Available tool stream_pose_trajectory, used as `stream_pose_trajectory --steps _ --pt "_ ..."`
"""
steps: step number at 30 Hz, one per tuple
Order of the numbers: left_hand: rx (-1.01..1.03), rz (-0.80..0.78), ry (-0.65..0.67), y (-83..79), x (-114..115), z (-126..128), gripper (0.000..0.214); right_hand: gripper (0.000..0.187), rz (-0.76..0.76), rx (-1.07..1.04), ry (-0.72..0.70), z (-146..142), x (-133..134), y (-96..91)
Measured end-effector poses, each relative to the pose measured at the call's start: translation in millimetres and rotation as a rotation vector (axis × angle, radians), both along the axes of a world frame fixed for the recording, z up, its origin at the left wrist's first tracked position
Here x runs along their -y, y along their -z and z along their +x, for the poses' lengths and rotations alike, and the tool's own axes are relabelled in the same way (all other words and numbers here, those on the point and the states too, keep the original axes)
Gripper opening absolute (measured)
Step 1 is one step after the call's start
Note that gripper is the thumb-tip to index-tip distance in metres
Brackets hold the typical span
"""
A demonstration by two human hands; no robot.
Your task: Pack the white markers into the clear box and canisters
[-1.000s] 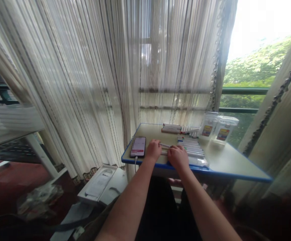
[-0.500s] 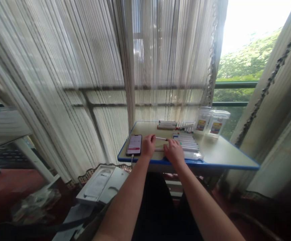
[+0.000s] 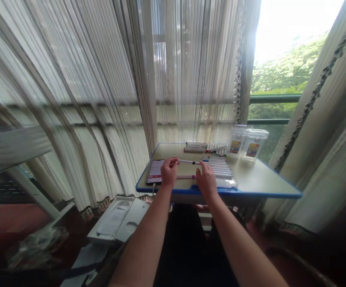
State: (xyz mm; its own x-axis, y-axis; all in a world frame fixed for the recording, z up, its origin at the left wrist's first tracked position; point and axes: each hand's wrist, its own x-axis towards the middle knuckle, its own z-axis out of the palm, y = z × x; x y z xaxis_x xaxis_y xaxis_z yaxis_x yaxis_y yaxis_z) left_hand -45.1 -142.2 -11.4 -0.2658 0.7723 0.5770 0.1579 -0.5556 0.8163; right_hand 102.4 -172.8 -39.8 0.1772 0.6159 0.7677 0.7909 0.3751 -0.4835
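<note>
A slim white marker with a dark band near its right end spans the gap between my two hands above the table. My left hand pinches its left end, partly in front of the phone. My right hand has its fingertips closed at the other end, hiding the tip. Below it, a second marker with a pinkish-purple part lies flat on the table. Just right of my right hand is a row of white markers with coloured ends, lying side by side on a clear plastic sleeve.
A phone with a cable lies at the left of the blue-edged table. More markers are grouped at the back, near two clear plastic containers. An open white box sits low at the left.
The hands have drawn slightly apart, showing more of the marker and its dark band. The purple part of the lower marker has come into sight. The whole view has shifted slightly.
</note>
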Motion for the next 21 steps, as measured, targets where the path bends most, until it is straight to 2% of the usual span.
stream_pose_trajectory --steps 3,5,10,13,21 --pt "-0.004 -0.048 -0.002 0.1 0 -2 0.014 0.033 0.039 -0.048 -0.001 0 1 -0.7" --pt "-0.084 -0.037 -0.022 0.3 2 -1 0.014 0.031 0.069 -0.082 -0.008 0 2 -0.7" --pt "-0.514 0.159 -0.005 -1.1 12 4 0.017 0.030 0.151 -0.177 -0.006 -1 4 0.0" --pt "-0.689 0.195 0.052 -1.6 14 6 0.017 0.031 0.191 -0.171 -0.004 -2 6 -1.2" --pt "-0.805 0.204 0.002 -2.2 13 7 0.010 0.030 0.246 -0.133 -0.010 -3 9 -2.4"
